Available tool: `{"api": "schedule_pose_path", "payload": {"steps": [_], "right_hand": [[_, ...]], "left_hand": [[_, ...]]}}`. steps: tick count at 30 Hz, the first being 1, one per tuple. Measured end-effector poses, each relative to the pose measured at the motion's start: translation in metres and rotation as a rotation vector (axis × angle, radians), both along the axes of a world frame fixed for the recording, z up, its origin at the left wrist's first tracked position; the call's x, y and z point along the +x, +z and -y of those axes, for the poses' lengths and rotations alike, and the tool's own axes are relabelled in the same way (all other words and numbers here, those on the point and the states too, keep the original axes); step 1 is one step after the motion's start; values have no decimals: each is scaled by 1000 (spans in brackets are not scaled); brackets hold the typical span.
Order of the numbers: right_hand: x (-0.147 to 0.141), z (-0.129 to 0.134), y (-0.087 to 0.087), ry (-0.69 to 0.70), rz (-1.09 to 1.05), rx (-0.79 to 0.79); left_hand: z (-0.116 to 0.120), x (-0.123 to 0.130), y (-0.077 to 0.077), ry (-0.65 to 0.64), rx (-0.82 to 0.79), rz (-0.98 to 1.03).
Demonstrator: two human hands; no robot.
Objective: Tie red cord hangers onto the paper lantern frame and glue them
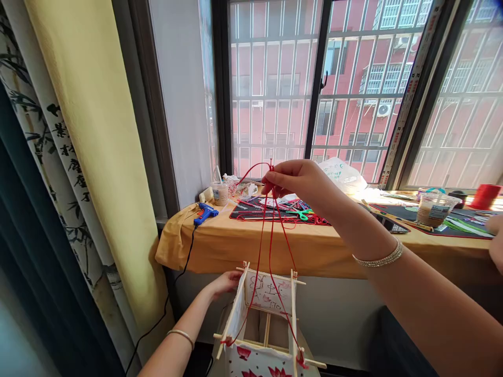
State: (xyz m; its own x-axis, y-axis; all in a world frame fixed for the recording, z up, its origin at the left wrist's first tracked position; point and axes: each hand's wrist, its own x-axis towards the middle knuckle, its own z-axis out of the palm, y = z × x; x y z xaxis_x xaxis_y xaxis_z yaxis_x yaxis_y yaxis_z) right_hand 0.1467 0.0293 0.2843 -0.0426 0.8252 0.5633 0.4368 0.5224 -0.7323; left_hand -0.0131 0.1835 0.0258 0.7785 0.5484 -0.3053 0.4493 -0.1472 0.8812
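Note:
My right hand (288,178) is raised above the table edge, its fingers pinching the gathered tops of several red cords (271,225). The cords run down to the corners of a lantern (261,361) with a wooden stick frame and pale panels painted with red flowers and writing. Below the table edge, my left hand (227,284) is at the far left corner of the lantern's frame. Its fingertips are partly hidden behind the frame, so I cannot tell whether they grip it.
On the orange-covered table (236,238) lie a blue glue gun (205,213), green scissors (303,214), a dark mat and red cord. Drink cups (435,208), a red spool (485,197) and a plastic bag (342,175) stand farther along. Another person's hand (495,225) shows at the right edge.

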Motion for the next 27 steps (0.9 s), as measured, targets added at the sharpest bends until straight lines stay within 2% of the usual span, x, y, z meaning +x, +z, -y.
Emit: {"api": "schedule_pose_path", "payload": {"steps": [3, 5, 7, 8, 10, 13, 16, 19, 22, 24, 27], "right_hand": [[1, 3, 0, -55, 12, 1], [3, 4, -1, -80, 12, 12], [4, 4, -1, -82, 15, 14], [5, 3, -1, -75, 25, 14], [5, -1, -2, -70, 74, 23], [5, -10, -2, -98, 194, 90], [2, -18, -2, -116, 281, 129], [-5, -24, -1, -129, 345, 106], [-12, -25, 3, -170, 379, 129], [-16, -24, 6, -213, 405, 160], [-19, -21, 10, -297, 440, 194]], "left_hand": [[-10, -2, -11, 44, 142, -78], [-18, -12, -10, 61, 220, -114], [-27, -27, 2, 63, 284, -127], [-31, -36, 13, 57, 308, -127], [-40, -53, 47, 36, 345, -119], [-49, -67, 118, -9, 400, -97], [-45, -65, 196, -54, 453, -57], [-24, -51, 259, -129, 600, 10], [7, -33, 299, -191, 723, 17], [26, -21, 314, -257, 772, -12], [46, -8, 328, -293, 860, -56]]}}
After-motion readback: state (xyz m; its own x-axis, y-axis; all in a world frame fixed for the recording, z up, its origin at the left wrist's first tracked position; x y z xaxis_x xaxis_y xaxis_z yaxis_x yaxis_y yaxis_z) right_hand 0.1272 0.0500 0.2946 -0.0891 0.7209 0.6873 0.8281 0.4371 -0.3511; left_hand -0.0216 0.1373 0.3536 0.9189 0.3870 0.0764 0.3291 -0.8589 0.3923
